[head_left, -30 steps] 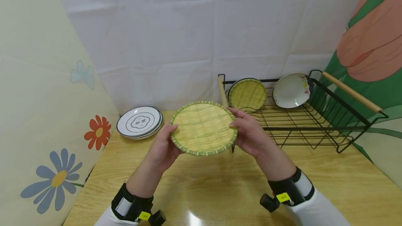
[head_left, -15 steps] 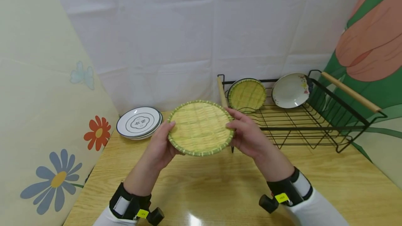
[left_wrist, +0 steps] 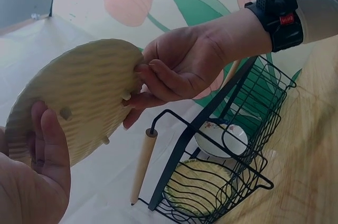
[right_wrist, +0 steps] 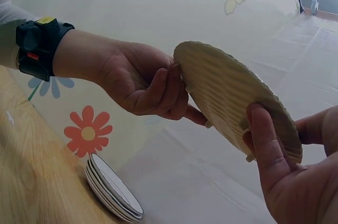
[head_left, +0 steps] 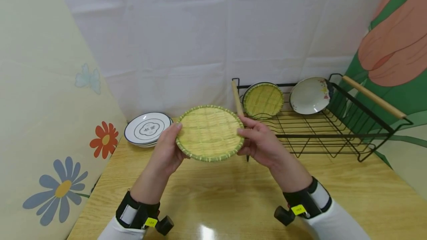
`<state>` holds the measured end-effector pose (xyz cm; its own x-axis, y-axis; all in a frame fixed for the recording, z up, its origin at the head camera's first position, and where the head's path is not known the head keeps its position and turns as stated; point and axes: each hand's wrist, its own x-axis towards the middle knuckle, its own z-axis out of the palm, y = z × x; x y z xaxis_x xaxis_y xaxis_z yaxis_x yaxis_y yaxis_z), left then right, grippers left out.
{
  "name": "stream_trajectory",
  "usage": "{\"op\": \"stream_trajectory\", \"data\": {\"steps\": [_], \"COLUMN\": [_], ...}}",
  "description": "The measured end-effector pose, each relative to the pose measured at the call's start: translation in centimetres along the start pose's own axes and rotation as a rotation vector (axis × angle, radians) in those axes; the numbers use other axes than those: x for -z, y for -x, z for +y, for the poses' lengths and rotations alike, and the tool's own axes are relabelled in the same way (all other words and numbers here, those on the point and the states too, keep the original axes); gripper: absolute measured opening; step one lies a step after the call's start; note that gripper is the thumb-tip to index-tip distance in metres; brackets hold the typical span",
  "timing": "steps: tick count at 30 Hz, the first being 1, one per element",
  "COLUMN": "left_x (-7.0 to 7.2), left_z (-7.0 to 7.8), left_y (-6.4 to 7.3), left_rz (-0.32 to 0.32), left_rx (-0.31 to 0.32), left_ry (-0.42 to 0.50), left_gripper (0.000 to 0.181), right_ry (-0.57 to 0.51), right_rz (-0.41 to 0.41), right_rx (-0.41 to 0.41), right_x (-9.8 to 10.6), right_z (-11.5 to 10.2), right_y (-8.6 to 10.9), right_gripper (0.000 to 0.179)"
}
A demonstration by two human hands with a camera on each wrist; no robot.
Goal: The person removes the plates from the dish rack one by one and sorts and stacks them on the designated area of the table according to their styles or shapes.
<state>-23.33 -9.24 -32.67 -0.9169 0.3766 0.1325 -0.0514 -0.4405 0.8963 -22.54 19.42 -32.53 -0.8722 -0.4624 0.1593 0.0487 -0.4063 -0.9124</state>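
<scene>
A round woven bamboo tray (head_left: 209,133) with a green bound rim is held up above the table, its woven face tilted toward me. My left hand (head_left: 168,153) grips its left edge, thumb on the face and fingers behind. At the opposite edge my right hand (head_left: 261,143) pinches the rim the same way. Both wrist views show the tray's ribbed underside (left_wrist: 95,89) with small pegs on it, and fingertips pressing there. Behind the right hand, a similar woven tray (head_left: 263,100) leans upright in the black wire rack (head_left: 320,136), in front of a dark-rimmed plate.
A white bowl (head_left: 309,96) with a floral pattern leans in the rack, right of the woven tray. Wooden handles (head_left: 373,96) top the rack's ends. Several stacked white plates (head_left: 148,129) with dark rims stand at the table's back left. White cloth (head_left: 173,29) hangs behind.
Both hands have shifted slightly left, carrying the held woven tray with them. Their grip on its edges looks the same. The rack and the plate stack have stayed put.
</scene>
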Motion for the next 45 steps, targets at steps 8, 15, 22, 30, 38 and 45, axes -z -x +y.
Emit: {"op": "stream_trajectory", "data": {"steps": [8, 15, 22, 30, 38, 45], "left_x": [0.8, 1.1, 1.7, 3.6, 5.8, 7.3], "left_z": [0.6, 1.2, 1.4, 1.3, 1.0, 0.5], "left_y": [-0.1, -0.3, -1.2, -2.5, -3.8, -6.2], "left_rz": [-0.037, -0.026, 0.061, 0.182, 0.302, 0.349], "left_rx": [-0.005, -0.043, -0.095, -0.102, -0.059, 0.024], "left_ry": [0.011, 0.019, -0.024, -0.061, -0.078, -0.216], "left_gripper": [0.047, 0.048, 0.050, 0.049, 0.048, 0.046], "right_ry": [0.109, 0.245, 0.337, 0.406, 0.413, 0.405], "right_rz": [0.155, 0.251, 0.344, 0.499, 0.559, 0.627], "right_rx": [0.021, 0.063, 0.142, 0.204, 0.150, 0.068], "right_x": [-1.1, -1.7, -2.4, -4.2, -4.8, -2.7], "right_z": [0.0, 0.1, 1.1, 2.8, 4.0, 5.1], "right_y": [-0.4, -1.8, -4.2, -6.7, -9.3, -11.8], "right_gripper": [0.066, 0.058, 0.047, 0.046, 0.049, 0.050]}}
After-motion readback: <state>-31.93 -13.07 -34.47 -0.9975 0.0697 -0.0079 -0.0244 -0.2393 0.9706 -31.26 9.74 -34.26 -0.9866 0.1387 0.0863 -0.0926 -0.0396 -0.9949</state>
